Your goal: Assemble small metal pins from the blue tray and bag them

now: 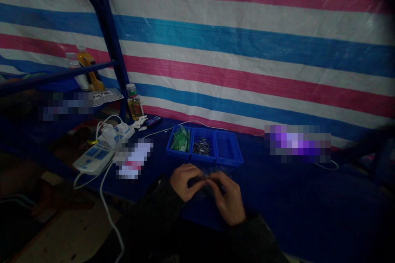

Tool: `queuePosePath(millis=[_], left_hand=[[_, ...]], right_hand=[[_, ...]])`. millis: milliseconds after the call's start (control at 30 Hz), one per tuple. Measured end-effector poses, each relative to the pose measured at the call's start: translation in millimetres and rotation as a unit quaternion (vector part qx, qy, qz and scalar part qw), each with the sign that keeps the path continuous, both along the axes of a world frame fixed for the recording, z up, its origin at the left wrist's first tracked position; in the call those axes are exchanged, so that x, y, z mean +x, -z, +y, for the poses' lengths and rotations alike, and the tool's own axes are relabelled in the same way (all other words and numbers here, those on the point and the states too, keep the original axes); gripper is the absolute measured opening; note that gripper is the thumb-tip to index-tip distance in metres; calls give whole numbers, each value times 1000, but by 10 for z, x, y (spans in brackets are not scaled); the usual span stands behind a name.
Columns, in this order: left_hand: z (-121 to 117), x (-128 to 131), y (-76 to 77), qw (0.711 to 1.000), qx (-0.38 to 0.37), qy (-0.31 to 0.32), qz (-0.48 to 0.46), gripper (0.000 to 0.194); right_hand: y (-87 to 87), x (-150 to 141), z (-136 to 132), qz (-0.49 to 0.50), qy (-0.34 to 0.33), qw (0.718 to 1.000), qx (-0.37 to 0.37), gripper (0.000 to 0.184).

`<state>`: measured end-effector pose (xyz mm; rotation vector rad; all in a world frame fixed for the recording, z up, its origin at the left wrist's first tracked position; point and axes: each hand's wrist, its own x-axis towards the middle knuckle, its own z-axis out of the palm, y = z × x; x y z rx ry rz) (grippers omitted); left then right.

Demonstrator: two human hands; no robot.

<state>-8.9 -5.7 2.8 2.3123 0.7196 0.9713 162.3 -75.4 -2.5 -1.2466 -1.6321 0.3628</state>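
Note:
My left hand [187,183] and my right hand [226,197] meet over the front of the blue table, thumbs and fingertips pinched together. Between them is a thin, shiny clear plastic bag [203,187], faint in the dim light and partly hidden by my fingers. More clear plastic [224,170] lies just behind my right hand. Beyond my hands stand three joined blue bins. The left one holds green packets [180,139], the middle one a heap of small metal screws [202,146]. The right bin [228,148] shows its blue bottom.
Left of the bins lie a blurred-out phone-like item [135,159] and white power strips [95,158] with plugs and cables. A drink bottle [135,102] stands by the blue metal frame [109,37]. A pixelated purple item [294,143] is at the right. Striped sheeting [247,49] hangs behind.

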Motion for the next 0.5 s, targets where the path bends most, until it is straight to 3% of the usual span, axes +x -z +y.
queuePosePath(millis=[500], left_hand=[[8,-25,-16,999,14,2,-37,14]], right_hand=[[-33,-9,6,7,-37,999,-5,16]])
